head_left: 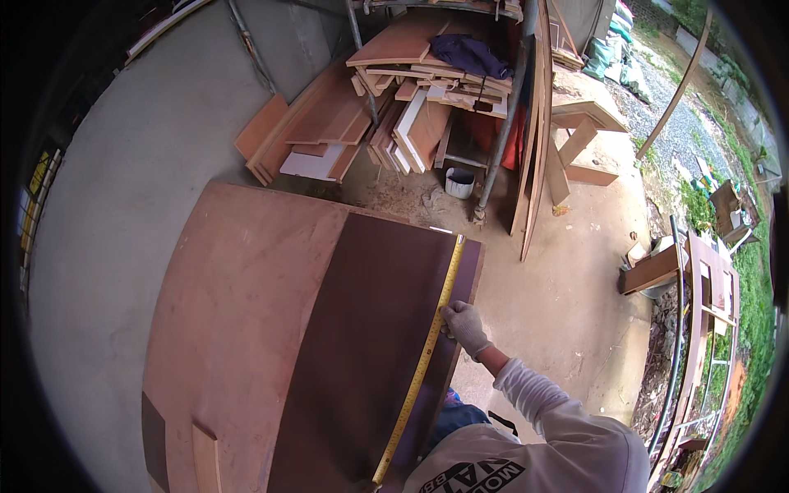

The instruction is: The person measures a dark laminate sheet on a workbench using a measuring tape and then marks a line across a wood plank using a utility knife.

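Observation:
A long yellow tape measure (429,349) lies stretched over a dark brown panel (353,329), running from the panel's far edge down to the lower edge of the view. My right hand (466,326), in a pale work glove, is closed with its fingertips on the blade, about a third of the way from the far end. Whether it also grips something small cannot be seen. My left hand is out of view. Under the dark panel, or beside it on the left, spreads a larger light reddish-brown sheet (238,271).
A narrow wood strip (205,456) lies at the sheet's near left. Beyond stand stacked boards (316,123), a rack of offcuts with a dark cloth (470,55), and a small bucket (459,182). Tall boards (536,123) lean by a metal pole (503,123). A wooden frame (699,329) stands right.

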A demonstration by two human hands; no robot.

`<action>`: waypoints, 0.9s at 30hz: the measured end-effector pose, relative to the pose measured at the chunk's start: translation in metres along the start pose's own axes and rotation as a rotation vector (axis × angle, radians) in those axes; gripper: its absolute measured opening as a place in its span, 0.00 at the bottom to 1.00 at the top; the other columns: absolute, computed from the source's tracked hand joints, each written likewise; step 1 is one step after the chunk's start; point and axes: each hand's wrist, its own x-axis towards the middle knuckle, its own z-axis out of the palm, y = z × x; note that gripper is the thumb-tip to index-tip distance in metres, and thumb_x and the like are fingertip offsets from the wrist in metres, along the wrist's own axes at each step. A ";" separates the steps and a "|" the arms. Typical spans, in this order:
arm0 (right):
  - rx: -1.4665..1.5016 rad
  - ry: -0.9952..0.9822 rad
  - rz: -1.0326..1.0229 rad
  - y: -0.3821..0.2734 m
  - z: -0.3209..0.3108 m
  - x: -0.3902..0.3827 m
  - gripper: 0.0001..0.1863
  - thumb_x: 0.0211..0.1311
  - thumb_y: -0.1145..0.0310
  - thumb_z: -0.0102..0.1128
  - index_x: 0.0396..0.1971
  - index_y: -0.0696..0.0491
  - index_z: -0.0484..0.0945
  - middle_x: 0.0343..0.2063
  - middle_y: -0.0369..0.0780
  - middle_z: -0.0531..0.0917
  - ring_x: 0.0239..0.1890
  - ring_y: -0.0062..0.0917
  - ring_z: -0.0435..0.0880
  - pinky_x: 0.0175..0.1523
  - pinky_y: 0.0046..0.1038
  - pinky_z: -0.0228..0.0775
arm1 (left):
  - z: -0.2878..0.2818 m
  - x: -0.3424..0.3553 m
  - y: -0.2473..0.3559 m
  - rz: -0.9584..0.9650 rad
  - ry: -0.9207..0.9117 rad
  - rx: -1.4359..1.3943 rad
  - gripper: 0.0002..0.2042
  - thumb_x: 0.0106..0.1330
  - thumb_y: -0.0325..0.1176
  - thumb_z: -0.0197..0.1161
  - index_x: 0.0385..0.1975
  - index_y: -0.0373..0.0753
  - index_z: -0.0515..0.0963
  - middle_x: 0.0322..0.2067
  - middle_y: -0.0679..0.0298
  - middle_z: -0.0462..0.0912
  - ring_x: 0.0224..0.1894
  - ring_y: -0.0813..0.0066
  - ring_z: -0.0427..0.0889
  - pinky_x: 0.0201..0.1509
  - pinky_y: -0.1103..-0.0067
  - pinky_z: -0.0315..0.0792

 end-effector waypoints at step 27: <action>-0.209 0.152 -0.066 0.004 -0.023 0.051 0.20 0.73 0.58 0.53 0.36 0.59 0.86 0.20 0.47 0.88 0.24 0.35 0.90 0.37 0.37 0.84 | 0.035 -0.021 -0.031 0.756 0.192 1.468 0.10 0.65 0.42 0.65 0.31 0.42 0.84 0.28 0.60 0.87 0.29 0.55 0.86 0.35 0.65 0.80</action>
